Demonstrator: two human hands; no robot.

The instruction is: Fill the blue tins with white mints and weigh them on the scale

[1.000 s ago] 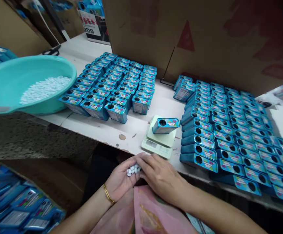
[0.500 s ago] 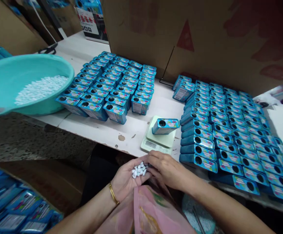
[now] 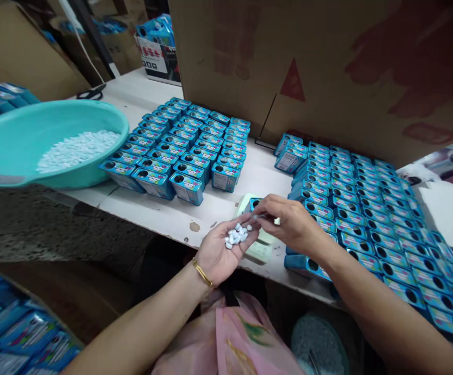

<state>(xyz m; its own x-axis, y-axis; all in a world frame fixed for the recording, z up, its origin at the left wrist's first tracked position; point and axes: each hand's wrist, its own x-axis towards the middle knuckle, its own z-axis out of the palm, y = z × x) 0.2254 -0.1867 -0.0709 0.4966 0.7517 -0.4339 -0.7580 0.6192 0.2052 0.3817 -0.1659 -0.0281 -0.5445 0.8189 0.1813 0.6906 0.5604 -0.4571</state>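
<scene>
My left hand [image 3: 221, 250] is palm up and cupped under a small heap of white candies [image 3: 236, 237]. My right hand [image 3: 285, 219] is closed in a pinch just above the left fingertips, with a candy [image 3: 255, 216] at its fingers. Behind both hands a pale green scale [image 3: 260, 252] rests at the table edge. A blue candy tin [image 3: 254, 203] stands on it, mostly covered by my right hand.
A turquoise basin [image 3: 93, 172] of white candies sits on the left. Rows of blue tins stand at centre-left [image 3: 187, 187] and right [image 3: 367, 245] on the white table [image 3: 160, 216]. A large cardboard box [image 3: 230, 57] rises behind. Lower left is a box of blue tins [image 3: 27, 333].
Both hands have risen from the lap toward the scale. My right hand has drawn away from the left palm and now pinches above its fingertips, partly covering the tin.
</scene>
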